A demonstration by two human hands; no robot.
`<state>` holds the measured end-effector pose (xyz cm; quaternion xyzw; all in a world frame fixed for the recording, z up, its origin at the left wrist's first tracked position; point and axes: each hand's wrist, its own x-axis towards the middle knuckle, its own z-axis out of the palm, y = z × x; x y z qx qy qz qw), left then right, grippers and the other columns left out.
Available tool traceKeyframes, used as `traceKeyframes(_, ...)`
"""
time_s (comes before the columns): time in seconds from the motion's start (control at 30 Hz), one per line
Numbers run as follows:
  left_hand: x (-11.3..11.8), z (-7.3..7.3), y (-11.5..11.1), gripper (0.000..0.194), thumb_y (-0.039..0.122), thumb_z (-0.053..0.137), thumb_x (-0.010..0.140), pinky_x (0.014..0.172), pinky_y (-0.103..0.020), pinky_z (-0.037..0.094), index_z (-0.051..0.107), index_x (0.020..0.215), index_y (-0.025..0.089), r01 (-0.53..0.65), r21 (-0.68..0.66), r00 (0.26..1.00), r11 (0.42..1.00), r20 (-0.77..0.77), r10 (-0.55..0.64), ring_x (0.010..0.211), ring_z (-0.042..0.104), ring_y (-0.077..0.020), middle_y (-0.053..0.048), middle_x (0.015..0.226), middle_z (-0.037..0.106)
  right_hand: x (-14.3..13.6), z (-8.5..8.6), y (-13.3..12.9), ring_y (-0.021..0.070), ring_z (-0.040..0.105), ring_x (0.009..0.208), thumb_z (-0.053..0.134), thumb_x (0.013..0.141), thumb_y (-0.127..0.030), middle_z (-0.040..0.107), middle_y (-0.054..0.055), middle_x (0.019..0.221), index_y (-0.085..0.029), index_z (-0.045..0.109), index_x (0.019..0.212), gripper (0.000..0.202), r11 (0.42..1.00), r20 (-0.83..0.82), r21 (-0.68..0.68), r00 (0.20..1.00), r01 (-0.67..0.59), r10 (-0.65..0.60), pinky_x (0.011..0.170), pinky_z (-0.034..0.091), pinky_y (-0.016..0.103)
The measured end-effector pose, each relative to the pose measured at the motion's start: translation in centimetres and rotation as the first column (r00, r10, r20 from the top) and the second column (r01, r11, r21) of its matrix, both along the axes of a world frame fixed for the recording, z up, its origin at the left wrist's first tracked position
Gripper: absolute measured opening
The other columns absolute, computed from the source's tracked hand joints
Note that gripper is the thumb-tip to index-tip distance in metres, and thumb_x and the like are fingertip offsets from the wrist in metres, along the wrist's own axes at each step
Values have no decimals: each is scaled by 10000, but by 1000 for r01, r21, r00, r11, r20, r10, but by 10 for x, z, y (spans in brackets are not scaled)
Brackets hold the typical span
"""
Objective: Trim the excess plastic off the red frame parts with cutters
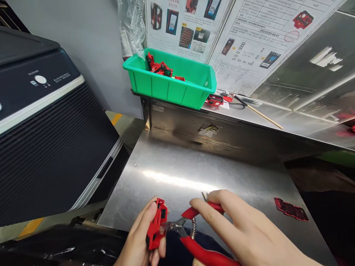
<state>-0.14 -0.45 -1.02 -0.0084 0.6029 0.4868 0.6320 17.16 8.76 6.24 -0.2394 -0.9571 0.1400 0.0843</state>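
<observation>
Low in the head view, my left hand (140, 231) grips a red plastic part (157, 225) with a black insert, its thumb along the left edge. My right hand (235, 225) is wrapped round the red handles of a pair of cutting pliers (191, 227); a coil spring sits between the handles. The jaws of the pliers touch or overlap the right side of the red part. Whether the jaws have closed on any of its plastic I cannot tell. Another red and black part (291, 209) lies on the metal table (172, 162) at the right.
A green bin (169, 88) holding several red parts stands on the raised shelf. Beside it lie a red part (214, 100) and a thin wooden stick (264, 116). Printed sheets (191, 55) cover the back panel. A large dark appliance (55, 147) stands left of the table.
</observation>
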Motion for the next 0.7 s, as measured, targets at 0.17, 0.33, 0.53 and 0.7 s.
traceKeyframes(0.17, 0, 4, 1, 626, 639, 575, 707, 306, -115, 186, 518, 1092, 148, -25, -20, 999, 999, 31, 26, 245, 339, -35, 9, 366, 555, 7, 1, 0, 179, 600, 775, 479, 921, -478, 571, 104, 954, -148, 472, 1270, 480, 996, -9, -80, 1000, 28, -28, 648, 547, 236)
traceKeyframes(0.33, 1, 2, -1, 597, 625, 569, 725, 297, -117, 191, 521, 1099, 161, -31, 2, 999, 1000, 27, 31, 248, 355, -43, 13, 385, 562, 11, -4, -1, 173, 607, 809, 542, 886, -486, 566, 105, 1012, -178, 466, 1265, 494, 984, -15, -164, 997, 70, -74, 688, 560, 236)
traceKeyframes(0.53, -1, -1, -6, 610, 617, 576, 739, 293, -110, 213, 487, 1168, 193, -23, 108, 997, 994, 75, 15, 272, 368, -41, 14, 454, 589, 19, -9, -2, 170, 604, 889, 598, 858, -457, 534, 89, 1050, -211, 435, 1272, 509, 980, -66, -173, 992, 98, -111, 750, 547, 215)
traceKeyframes(0.7, -3, 5, -5, 453, 640, 576, 730, 325, -93, 214, 552, 795, 193, 42, 228, 990, 973, 124, -72, 300, 338, -27, 32, 382, 491, 26, -17, -3, 201, 593, 926, 565, 882, -423, 514, 109, 1047, -192, 424, 1285, 486, 981, -140, -150, 980, 123, -144, 750, 551, 254)
